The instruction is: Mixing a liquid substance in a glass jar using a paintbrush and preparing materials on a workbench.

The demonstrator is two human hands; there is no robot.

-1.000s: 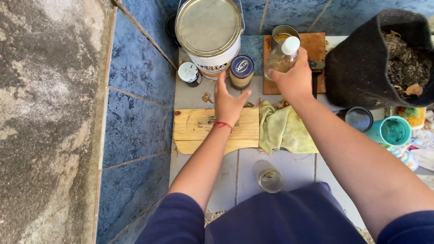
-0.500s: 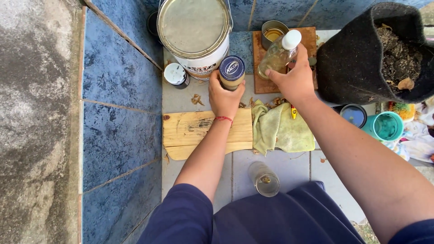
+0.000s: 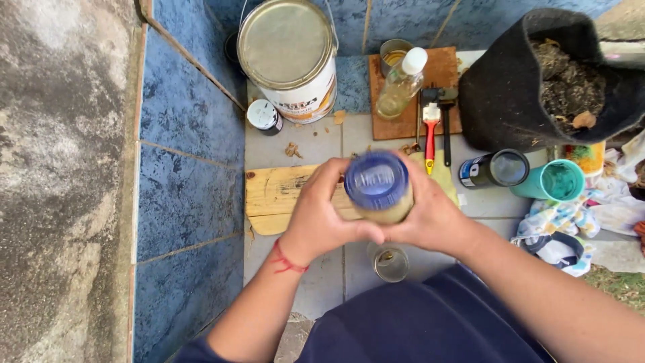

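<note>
Both my hands hold a glass jar with a blue lid (image 3: 377, 185) up close above the tiled ledge. My left hand (image 3: 321, 215) wraps its left side, a red thread at the wrist. My right hand (image 3: 430, 216) cups its right side. Under the jar lies a pale wooden board (image 3: 279, 195), and a yellow-green cloth (image 3: 443, 171) shows just past my right hand. A small clear glass (image 3: 390, 263) stands below my hands. The clear bottle with a white cap (image 3: 400, 84) stands on a brown board (image 3: 440, 87) at the back.
A big white paint can (image 3: 290, 57) stands at the back, a small dark jar (image 3: 263, 117) beside it. A black grow bag of soil (image 3: 551, 81), a red-handled brush (image 3: 431, 131), a dark can (image 3: 494, 169) and a teal cup (image 3: 554, 180) lie right. Blue tiled wall (image 3: 188, 168) rises left.
My right hand let go of the clear bottle, now standing on the brown board. My left hand lifted the blue-lidded jar toward me, and both hands now grip it.
</note>
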